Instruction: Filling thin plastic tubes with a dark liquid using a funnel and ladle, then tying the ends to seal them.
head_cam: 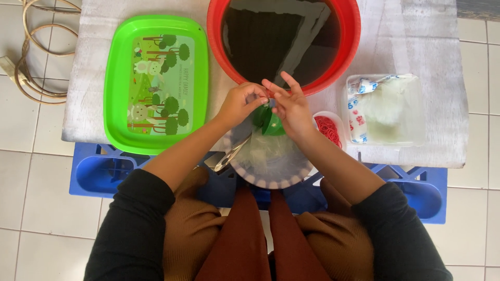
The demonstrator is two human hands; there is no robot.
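Head view, looking straight down at both hands meeting over a small green packet (269, 120); the left hand (240, 103) has its fingers curled in and pinching at the top of the packet, right where its fingertips meet the other hand's; the right hand (290, 106) is half open, thumb and forefinger on the same spot while the other fingers fan out upward; can't tell if there's a band or anything in that pinch, too small to see; the packet hangs just under the fingertips, over a round bowl (271, 179) with a striped rim that sits right below both wrists; there's something clear and plasticky in the bowl, and a metal spoon (229, 155) leans off its edge under the left forearm; just past the fingertips is a big red basin (354, 36) full of dark liquid; out beyond the left hand is a bright green tray (117, 78) with a cartoon picture on it; tucked beside the right wrist is a little cup of red rubber bands (328, 129), and further out on that side a clear box (411, 112) with plastic bags in it; everything's on a whitish board (406, 31).
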